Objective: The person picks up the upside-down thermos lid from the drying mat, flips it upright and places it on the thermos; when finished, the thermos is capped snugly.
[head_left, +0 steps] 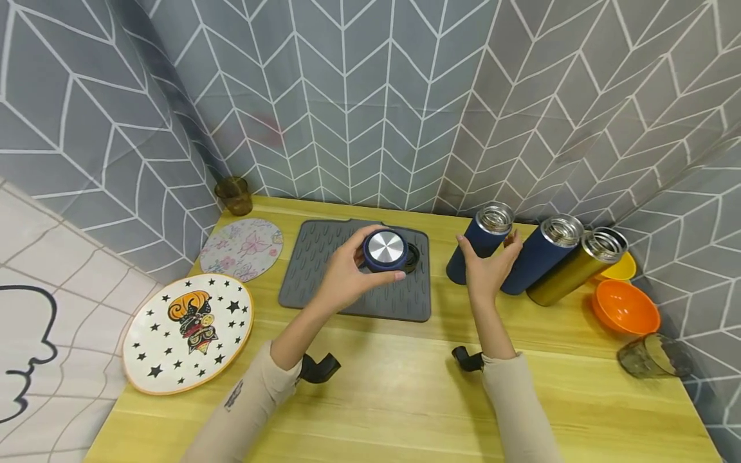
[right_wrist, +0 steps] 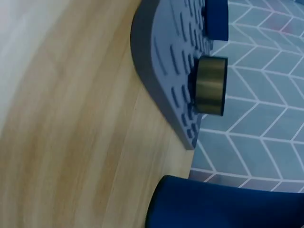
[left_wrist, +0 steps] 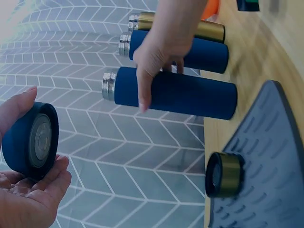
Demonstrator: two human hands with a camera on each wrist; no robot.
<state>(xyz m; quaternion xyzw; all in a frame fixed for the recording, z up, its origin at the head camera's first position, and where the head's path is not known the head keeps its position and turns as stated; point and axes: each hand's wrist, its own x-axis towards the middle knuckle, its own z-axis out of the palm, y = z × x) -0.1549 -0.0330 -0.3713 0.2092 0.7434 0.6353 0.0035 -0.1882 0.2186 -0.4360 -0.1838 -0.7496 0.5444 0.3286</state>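
My left hand [head_left: 347, 273] pinches a dark blue bottle lid [head_left: 386, 249] with a silver top, held up over the grey drying mat [head_left: 309, 276]. In the left wrist view its hollow underside shows. My right hand [head_left: 488, 273] grips a lidless blue insulated bottle [head_left: 486, 238], thumb on one side and fingers on the other; the bottle stands upright on the table. Beside it stand a second blue bottle [head_left: 535, 257] and a gold bottle [head_left: 558, 276], both with bare steel necks. A gold lid [left_wrist: 225, 175] rests on the mat, partly hidden in the head view.
At the right are an orange bowl [head_left: 626, 307], a yellow bowl [head_left: 621, 267] and a clear dark cup [head_left: 645, 357]. A star-patterned plate [head_left: 147, 347], a floral round mat [head_left: 240, 247] and a brown glass [head_left: 234, 196] sit at the left. Patterned curtain [head_left: 359, 116] borders the table's back.
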